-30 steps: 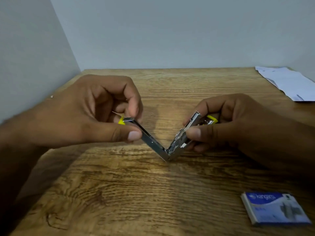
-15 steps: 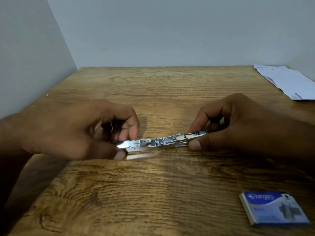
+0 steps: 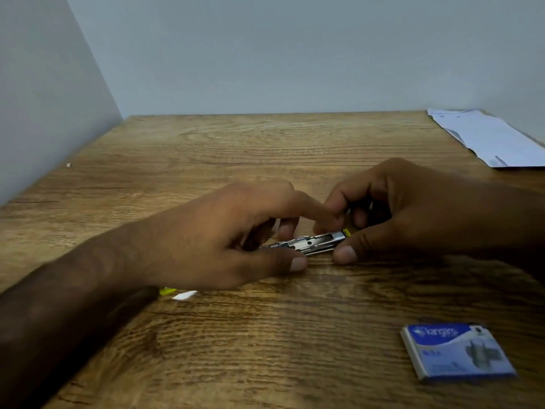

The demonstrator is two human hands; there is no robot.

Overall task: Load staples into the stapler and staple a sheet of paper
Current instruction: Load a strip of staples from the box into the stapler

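A small metal stapler [image 3: 312,244] with yellow trim lies opened out flat just above the wooden table, between both hands. My right hand [image 3: 413,214] pinches its right end between thumb and fingers. My left hand [image 3: 236,234] covers its left half, thumb below and index finger stretched over the top towards the yellow tip [image 3: 346,232]. A blue staple box [image 3: 457,351] lies shut at the front right. White paper sheets [image 3: 489,137] rest at the back right corner.
A yellow piece [image 3: 168,290] and a white reflection or scrap [image 3: 184,295] show beneath my left wrist. Grey walls close the table on the left and at the back. A tiny white speck [image 3: 68,165] lies near the left wall.
The stapler went from a V shape to opened flat. My left hand then slid right along it, and its index finger now reaches the right end near my right hand.
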